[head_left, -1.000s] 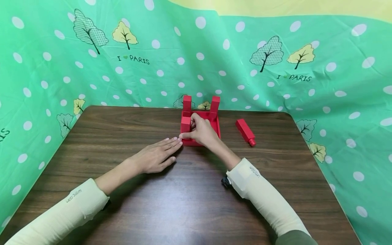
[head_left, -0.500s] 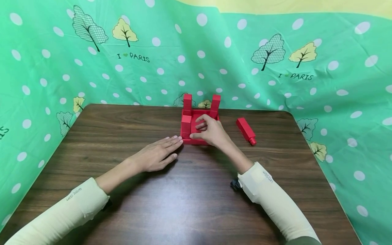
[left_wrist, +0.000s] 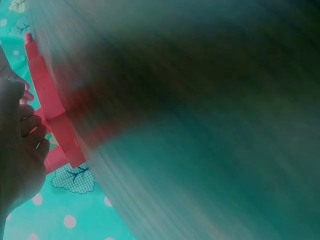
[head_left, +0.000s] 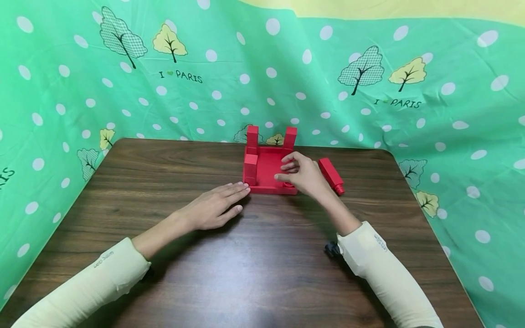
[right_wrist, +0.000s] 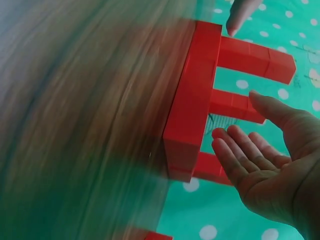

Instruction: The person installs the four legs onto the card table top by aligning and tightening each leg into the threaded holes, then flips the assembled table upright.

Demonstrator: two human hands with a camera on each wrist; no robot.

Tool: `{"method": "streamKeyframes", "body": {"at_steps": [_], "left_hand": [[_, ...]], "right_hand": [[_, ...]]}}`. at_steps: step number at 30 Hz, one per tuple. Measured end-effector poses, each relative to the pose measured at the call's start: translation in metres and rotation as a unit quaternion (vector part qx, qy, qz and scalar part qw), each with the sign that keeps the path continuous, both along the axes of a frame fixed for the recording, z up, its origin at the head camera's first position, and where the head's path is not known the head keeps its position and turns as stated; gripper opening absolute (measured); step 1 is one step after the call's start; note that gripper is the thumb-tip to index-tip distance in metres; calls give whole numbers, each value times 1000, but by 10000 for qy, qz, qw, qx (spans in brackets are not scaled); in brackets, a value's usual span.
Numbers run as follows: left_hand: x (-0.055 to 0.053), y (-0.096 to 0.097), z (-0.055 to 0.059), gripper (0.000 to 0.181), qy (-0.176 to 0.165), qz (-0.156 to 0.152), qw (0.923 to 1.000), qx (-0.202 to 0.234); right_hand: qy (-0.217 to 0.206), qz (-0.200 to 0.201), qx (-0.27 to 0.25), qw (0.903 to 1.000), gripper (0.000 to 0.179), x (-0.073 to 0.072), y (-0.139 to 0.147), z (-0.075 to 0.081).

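A red square base (head_left: 272,190) with a raised rim, like an upturned toy table, lies on the tabletop. Upright legs stand at three of its corners: front left (head_left: 250,171), back left (head_left: 252,137) and back right (head_left: 290,138). My left hand (head_left: 215,206) lies flat, its fingertips touching the base's front left corner. Over the base's right side hovers my right hand (head_left: 306,176), fingers loosely bent, thumb apart, holding nothing; the right wrist view shows the same hand (right_wrist: 270,167) clear of the legs. A loose red leg (head_left: 331,176) with a stepped peg lies just beyond it.
The dark wood-grain table (head_left: 213,273) runs wide around the base. Behind it hangs a green dotted cloth (head_left: 254,59) with printed trees. Much of both wrist views is blurred tabletop.
My right hand has left the front left leg and moved right across the base, toward the loose leg. The left hand has stayed at the corner.
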State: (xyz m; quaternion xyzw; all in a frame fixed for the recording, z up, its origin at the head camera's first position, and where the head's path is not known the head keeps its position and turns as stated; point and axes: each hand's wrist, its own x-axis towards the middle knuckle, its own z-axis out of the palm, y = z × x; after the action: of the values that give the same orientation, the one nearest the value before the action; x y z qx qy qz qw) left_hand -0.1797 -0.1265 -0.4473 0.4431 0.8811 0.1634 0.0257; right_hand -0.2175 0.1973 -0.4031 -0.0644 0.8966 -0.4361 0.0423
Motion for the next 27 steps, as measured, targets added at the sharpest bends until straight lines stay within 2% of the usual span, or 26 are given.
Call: {"method": "streamKeyframes", "body": {"at_steps": [7, 19, 27], "left_hand": [[2, 6, 0, 62, 1, -152, 9998, 114], [3, 15, 2, 63, 11, -191, 9998, 35], [3, 22, 2, 63, 54, -257, 9997, 3]], "right_hand": [[-133, -134, -28, 9998, 55, 0, 20, 4], [229, -471, 454, 9976, 49, 0, 52, 8], [55, -689, 557, 9961, 51, -1, 69, 15]]}}
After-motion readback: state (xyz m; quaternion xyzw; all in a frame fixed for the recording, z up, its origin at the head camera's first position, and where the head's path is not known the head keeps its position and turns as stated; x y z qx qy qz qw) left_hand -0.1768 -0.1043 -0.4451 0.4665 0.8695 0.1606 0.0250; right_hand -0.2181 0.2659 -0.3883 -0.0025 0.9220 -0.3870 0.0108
